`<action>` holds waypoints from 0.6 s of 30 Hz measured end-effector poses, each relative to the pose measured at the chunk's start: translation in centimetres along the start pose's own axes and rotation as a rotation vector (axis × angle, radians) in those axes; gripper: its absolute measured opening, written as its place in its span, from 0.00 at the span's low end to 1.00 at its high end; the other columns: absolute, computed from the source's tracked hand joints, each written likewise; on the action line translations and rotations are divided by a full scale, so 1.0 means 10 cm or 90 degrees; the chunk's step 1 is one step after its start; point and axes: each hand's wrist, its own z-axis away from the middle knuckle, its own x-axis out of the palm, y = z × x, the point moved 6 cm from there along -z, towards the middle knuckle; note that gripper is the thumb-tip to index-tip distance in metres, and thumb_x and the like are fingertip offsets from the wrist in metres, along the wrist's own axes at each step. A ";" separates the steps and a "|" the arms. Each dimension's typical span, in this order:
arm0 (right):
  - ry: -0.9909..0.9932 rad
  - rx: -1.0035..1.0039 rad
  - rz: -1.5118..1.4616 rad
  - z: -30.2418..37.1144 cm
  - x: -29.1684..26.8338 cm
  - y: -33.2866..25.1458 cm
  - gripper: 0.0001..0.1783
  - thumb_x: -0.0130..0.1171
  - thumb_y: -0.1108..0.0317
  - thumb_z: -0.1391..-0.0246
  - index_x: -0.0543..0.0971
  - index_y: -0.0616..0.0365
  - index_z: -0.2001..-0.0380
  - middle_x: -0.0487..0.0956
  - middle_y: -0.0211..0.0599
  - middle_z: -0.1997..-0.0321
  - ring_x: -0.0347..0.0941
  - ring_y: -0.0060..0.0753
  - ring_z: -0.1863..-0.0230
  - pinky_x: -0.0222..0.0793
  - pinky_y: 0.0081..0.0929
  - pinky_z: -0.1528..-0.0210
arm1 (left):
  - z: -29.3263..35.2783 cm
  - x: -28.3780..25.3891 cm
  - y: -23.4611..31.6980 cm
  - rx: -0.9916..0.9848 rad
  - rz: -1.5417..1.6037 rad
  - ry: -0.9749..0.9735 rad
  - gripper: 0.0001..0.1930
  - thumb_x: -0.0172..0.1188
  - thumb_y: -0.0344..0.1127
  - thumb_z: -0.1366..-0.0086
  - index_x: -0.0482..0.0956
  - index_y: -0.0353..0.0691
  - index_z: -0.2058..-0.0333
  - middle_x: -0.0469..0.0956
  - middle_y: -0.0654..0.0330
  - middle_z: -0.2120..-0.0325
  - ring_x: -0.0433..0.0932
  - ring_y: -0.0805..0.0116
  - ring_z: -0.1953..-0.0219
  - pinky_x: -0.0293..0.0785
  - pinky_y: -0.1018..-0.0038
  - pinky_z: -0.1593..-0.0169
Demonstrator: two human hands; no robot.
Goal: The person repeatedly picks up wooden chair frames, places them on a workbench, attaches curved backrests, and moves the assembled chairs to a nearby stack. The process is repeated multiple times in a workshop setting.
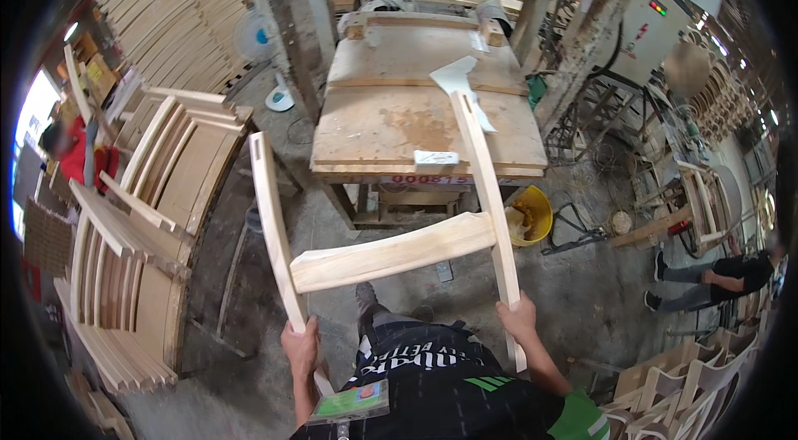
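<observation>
Concrete floor [474, 299] is seen around a bench [357, 124]. Before it a wooden frame [391, 261] is held raised, its legs [278, 228] wrapped by the curled fingers of the left hand [300, 345] and the right hand [519, 318]. Positioning seems to be in hand; level, two-handed control is probably called for next, with the bucket [545, 215] beside the bench avoided.

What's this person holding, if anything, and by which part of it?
A wooden frame: the left hand grips its left post, the right hand its right post, both below the curved crosspiece.
</observation>
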 end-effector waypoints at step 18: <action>0.046 0.067 -0.026 -2.42 -0.33 -0.45 0.31 0.67 0.47 0.46 0.80 0.62 0.48 0.83 0.56 0.49 0.80 0.56 0.46 0.74 0.47 0.43 | -2.02 2.97 1.62 0.090 -0.020 -0.232 0.17 0.69 0.42 0.34 0.78 0.32 0.65 0.74 0.59 0.84 0.73 0.68 0.84 0.69 0.69 0.79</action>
